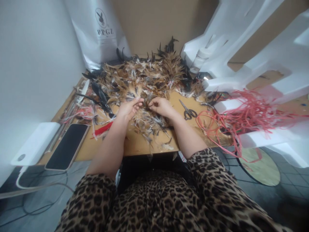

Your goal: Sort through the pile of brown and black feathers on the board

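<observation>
My left hand [131,109] is closed in a pinch, and a small fan of light brown feathers [132,91] rises from its thumb and fingertips. Close beside it, my right hand [161,106] has thumb and fingers pressed together; whatever they hold is too small to make out. Beyond both hands spreads a large heap of brown, white and black feathers [142,72]. Loose feathers [151,124] lie below the hands, with a thin white string [138,120] among them. Black-handled scissors [188,111] rest to the right of my right hand.
At left are a phone [67,146], a white power bank [36,143] with a cable, and red strips [103,129]. Tangled pink cords [253,112] hang over white foam pieces [260,137] at right. A clear bottle [200,59] and a white bag [101,42] stand behind.
</observation>
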A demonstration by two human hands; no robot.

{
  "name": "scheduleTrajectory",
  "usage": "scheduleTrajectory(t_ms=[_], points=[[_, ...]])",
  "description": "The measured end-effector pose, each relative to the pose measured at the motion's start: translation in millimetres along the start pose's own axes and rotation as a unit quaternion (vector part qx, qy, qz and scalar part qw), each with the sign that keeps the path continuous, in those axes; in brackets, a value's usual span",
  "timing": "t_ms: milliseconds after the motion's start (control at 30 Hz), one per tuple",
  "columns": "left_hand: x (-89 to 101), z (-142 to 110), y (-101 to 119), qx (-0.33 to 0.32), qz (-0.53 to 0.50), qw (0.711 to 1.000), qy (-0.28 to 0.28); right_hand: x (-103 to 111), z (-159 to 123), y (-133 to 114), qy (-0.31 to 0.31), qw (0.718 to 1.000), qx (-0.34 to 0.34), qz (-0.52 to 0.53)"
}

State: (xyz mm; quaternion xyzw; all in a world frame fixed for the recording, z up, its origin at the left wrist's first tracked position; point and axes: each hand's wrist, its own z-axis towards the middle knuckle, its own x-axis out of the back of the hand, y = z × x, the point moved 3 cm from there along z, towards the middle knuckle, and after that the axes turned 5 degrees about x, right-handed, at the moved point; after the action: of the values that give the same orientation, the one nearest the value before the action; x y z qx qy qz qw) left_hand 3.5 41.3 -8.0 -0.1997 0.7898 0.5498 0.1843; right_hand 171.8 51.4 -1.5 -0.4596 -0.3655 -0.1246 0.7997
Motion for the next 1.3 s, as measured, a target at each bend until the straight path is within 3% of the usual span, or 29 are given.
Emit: scheduleTrajectory(t_ms=[100,200,267,367,433,500,600,667,900,1000,1167,1300], points=[[0.4,0.9,-1.3,0.002,0.002,1.000,-0.002,-12.8,-1.6,-8.5,-0.036,0.994,0.034,-0.096],[0.5,1.6,-2.6,0.005,0.009,1.000,-0.004,-19.9,-1.7,-10.8,-0.033,0.988,0.014,-0.149],[0.5,2.0,-2.8,0.004,0.010,1.000,-0.010,-18.4,0.2,-8.8,0.009,0.994,0.007,-0.109],[0.7,3.0,-3.3,0.005,0.012,1.000,-0.020,-8.1,3.8,-0.7,0.103,0.988,-0.042,0.103],[1.2,3.8,-4.3,0.011,0.016,0.999,-0.027,-1.8,4.8,5.5,0.143,0.940,-0.114,0.288],[1.4,4.3,-5.7,0.017,0.022,0.999,-0.036,1.6,5.0,7.4,0.152,0.867,-0.168,0.443],[0.3,3.6,-7.9,0.027,0.032,0.998,-0.052,3.5,4.9,3.7,0.135,0.775,-0.193,0.586],[-1.5,2.0,-9.3,0.042,0.036,0.996,-0.065,3.1,5.0,0.8,0.126,0.738,-0.197,0.633],[-7.9,-3.9,-10.7,0.063,0.035,0.995,-0.073,-5.9,5.7,-7.9,0.095,0.647,-0.263,0.709],[-8.1,-3.8,-11.2,0.062,0.035,0.994,-0.081,-8.2,5.8,-10.2,0.104,0.640,-0.270,0.712],[-6.4,-2.5,-12.6,0.064,0.047,0.992,-0.100,-10.0,5.6,-9.3,0.148,0.667,-0.252,0.685],[-6.0,-2.1,-12.0,0.056,0.038,0.995,-0.074,-12.1,5.4,-9.3,0.162,0.672,-0.243,0.681]])
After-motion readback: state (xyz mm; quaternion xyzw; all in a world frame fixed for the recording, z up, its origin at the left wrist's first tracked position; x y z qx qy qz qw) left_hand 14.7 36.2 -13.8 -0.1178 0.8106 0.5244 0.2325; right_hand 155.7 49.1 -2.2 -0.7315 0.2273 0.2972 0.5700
